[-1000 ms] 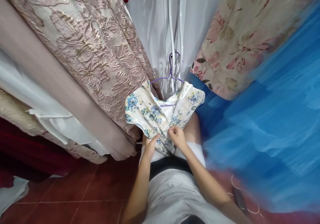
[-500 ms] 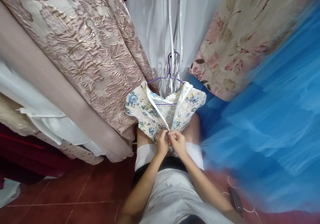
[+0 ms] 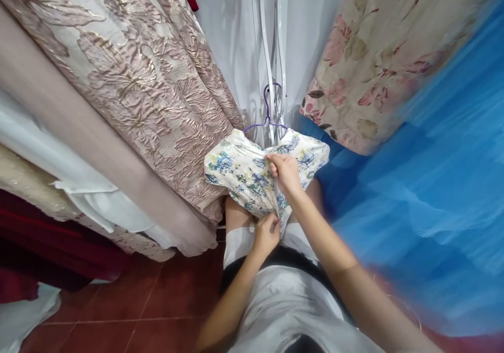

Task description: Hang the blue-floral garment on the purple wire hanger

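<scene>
A white dress with blue and yellow flowers hangs on a purple hanger in front of my thighs. Its zipped opening runs down the middle and is drawn together. My right hand pinches at the top of this opening, near the neckline, with the small zipper pull hidden by the fingers. Lower down, my left hand grips the dress fabric at the bottom of the zip line. The lowest part of the dress is partly hidden by this hand.
Pink-and-gold brocade and other garments hang at left. White cloth with straps hangs behind the hanger. A floral skirt and blue tulle crowd the right side. Red tiles cover the floor.
My right hand has risen from the bottom of the zip to the neckline, and the gaping opening has closed. My left hand has stayed low, shifting slightly down.
</scene>
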The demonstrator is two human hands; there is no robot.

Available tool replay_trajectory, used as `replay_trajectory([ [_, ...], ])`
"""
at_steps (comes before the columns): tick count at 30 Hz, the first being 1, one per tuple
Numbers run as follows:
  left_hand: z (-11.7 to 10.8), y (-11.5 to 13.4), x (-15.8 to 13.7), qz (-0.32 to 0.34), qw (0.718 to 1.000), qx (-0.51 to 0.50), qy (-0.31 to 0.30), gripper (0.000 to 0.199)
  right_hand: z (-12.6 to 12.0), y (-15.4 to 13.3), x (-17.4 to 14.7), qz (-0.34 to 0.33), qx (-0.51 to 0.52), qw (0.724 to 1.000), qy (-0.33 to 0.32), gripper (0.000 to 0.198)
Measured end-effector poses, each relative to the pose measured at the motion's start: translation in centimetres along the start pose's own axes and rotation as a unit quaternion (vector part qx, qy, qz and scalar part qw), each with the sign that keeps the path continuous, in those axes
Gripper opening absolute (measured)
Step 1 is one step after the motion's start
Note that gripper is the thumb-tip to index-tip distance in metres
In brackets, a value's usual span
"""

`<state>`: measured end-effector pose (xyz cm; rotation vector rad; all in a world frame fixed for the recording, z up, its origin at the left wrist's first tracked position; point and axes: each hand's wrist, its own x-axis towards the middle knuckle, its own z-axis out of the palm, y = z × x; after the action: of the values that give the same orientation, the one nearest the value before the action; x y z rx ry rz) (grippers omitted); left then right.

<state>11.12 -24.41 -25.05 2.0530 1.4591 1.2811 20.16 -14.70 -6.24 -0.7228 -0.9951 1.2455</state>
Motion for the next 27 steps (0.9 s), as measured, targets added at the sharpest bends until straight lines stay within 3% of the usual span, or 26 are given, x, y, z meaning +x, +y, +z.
replay_trajectory([
  [7, 0.5, -0.9, -2.3, -0.004, 0.998, -0.030, -0.054, 0.018, 1.2, -2.6, 1.4, 0.019, 0.039, 0.999, 0.016, 0.024],
  [10, -0.6, -1.0, -1.4, 0.026, 0.998, -0.046, -0.025, 0.009, 0.8, -2.9, 0.8, -0.006, 0.023, 1.000, 0.000, 0.022],
  [11, -1.6, -0.7, -0.4, 0.047, 0.998, -0.047, 0.009, 0.006, 0.6, -2.9, 0.6, -0.014, 0.012, 1.000, -0.004, 0.022],
  [14, -5.8, 1.7, 4.6, 0.120, 0.981, -0.024, 0.152, 0.025, -0.1, -2.7, 0.0, -0.032, -0.024, 0.999, -0.005, 0.025],
  [16, -9.1, 4.2, 9.1, 0.184, 0.962, 0.014, 0.200, 0.032, -0.5, -2.6, -0.2, -0.042, -0.047, 0.998, 0.002, 0.024],
  [17, -10.5, 5.4, 11.4, 0.215, 0.955, 0.034, 0.203, 0.035, -0.6, -2.5, -0.2, -0.047, -0.057, 0.997, 0.005, 0.023],
  [19, -12.7, 7.5, 15.5, 0.240, 0.957, 0.065, 0.147, 0.038, -0.7, -2.4, 0.1, -0.054, -0.074, 0.996, 0.004, 0.022],
  [21, -13.7, 8.7, 18.5, 0.247, 0.961, 0.097, 0.070, 0.032, -0.8, -2.2, 0.4, -0.062, -0.086, 0.994, -0.003, 0.022],
  [23, -14.0, 9.0, 20.2, 0.249, 0.959, 0.127, 0.034, 0.027, -0.9, -1.9, 0.8, -0.068, -0.094, 0.993, -0.013, 0.023],
  [27, -13.7, 8.7, 20.9, 0.260, 0.950, 0.154, 0.084, 0.022, -0.8, -1.0, 1.3, -0.071, -0.107, 0.991, -0.040, 0.027],
])
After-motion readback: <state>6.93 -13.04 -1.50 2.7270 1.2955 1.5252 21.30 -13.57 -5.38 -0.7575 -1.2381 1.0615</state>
